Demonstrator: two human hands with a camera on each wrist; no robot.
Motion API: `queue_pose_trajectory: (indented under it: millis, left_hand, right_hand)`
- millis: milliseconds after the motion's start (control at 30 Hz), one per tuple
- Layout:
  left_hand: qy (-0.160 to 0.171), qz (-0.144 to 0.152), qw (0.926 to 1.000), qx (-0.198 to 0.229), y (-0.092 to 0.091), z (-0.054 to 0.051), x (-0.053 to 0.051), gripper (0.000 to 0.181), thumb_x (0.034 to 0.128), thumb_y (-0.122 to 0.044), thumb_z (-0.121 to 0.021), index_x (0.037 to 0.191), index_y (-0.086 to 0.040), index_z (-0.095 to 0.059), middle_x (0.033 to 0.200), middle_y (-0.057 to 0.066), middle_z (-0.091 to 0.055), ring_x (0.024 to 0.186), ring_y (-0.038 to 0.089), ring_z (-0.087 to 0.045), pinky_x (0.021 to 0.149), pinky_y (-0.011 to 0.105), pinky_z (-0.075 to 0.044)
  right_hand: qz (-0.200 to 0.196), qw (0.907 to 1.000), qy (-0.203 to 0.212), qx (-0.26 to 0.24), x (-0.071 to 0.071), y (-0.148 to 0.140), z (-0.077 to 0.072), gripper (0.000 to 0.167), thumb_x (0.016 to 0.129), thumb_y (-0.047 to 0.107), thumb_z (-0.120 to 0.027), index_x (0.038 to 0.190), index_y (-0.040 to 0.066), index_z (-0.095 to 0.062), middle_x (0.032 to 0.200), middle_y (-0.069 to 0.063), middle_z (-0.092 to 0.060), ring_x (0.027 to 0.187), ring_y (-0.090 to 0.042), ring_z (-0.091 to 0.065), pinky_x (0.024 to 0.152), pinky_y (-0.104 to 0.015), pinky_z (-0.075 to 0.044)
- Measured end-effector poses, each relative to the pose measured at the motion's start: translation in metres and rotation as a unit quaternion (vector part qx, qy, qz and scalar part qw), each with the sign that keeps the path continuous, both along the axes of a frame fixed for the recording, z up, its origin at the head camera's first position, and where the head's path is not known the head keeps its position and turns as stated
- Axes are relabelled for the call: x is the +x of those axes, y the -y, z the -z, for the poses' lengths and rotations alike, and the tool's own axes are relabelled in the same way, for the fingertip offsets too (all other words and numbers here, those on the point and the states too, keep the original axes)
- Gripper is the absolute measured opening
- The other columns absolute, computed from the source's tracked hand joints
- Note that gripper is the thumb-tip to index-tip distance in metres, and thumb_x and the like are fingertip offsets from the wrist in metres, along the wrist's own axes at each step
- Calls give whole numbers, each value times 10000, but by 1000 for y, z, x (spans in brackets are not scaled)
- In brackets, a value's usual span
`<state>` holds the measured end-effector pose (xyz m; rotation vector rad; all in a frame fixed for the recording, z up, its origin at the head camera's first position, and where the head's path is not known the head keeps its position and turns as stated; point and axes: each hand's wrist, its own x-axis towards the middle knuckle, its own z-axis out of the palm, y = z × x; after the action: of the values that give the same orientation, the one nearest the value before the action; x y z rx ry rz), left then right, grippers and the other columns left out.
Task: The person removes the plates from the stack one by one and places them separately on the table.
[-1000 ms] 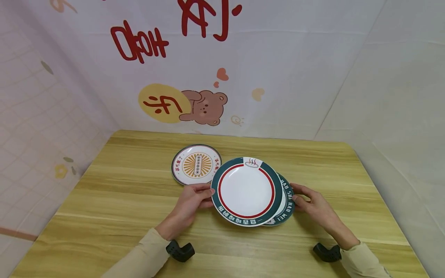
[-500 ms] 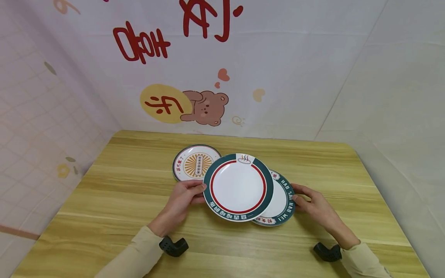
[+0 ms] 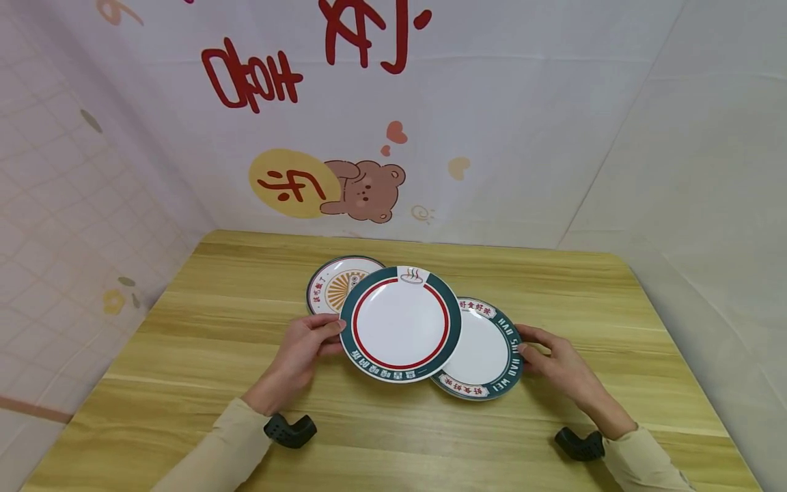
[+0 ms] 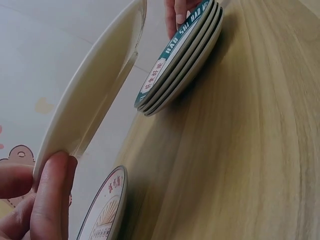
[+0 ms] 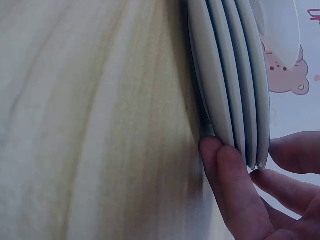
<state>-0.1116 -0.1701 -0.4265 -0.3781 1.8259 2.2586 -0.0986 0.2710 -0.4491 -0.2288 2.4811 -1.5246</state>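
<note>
My left hand [image 3: 299,350] pinches the left edge of a white plate [image 3: 401,324] with a green rim and a red ring. In the left wrist view the underside of this plate [image 4: 95,95] shows, raised above the table and tilted. At its right lies a stack of plates [image 3: 481,352]; the top one has a green lettered rim, partly covered in the head view. My right hand [image 3: 558,365] grips the right edge of that stack, thumb over the top and fingers at the lower edges [image 5: 235,100]. Several plates are layered there.
A white plate with an orange sunburst [image 3: 335,287] lies at the back left, partly hidden behind the raised plate. All this is on a wooden table [image 3: 203,321]. A printed cloth wall [image 3: 510,137] rises behind the table's far edge.
My left hand has carried the red-ringed plate leftward off the stack, uncovering more of the plate below. It now overlaps the sunburst plate in view. My right hand stays at the stack.
</note>
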Motion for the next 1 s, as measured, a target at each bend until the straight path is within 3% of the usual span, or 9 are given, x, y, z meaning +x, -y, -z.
queue_pose_trajectory:
  millis: [233,700,1000]
  left_hand:
    - [14,-78,10000,57,12,-2,-1,348,1006,-8,-639,1306,152,-563,1038,109,-724,853,165,-750,819,306,-632]
    - [-83,-357,9992,146,37,-6,-1,317,1011,-10,-635,1288,127,-565,952,46,-736,822,134,-742,779,273,-634]
    - [-192,-606,9973,366,55,-9,-2,118,998,10,-649,1107,33,-688,891,40,-745,791,121,-740,743,251,-633]
  right_hand:
    - [49,9999,-17,161,0,0,-1,526,1089,199,-552,1510,-90,-427,1489,-335,-462,1201,-415,-625,875,-338,-624]
    - [-28,9992,-272,301,-2,-1,1,522,1079,166,-569,1543,-24,-426,1439,-338,-505,1182,-432,-623,841,-346,-635]
    - [-43,9994,-246,222,-3,-1,2,516,1075,152,-573,1538,-28,-432,1437,-336,-504,1184,-431,-618,842,-349,-635]
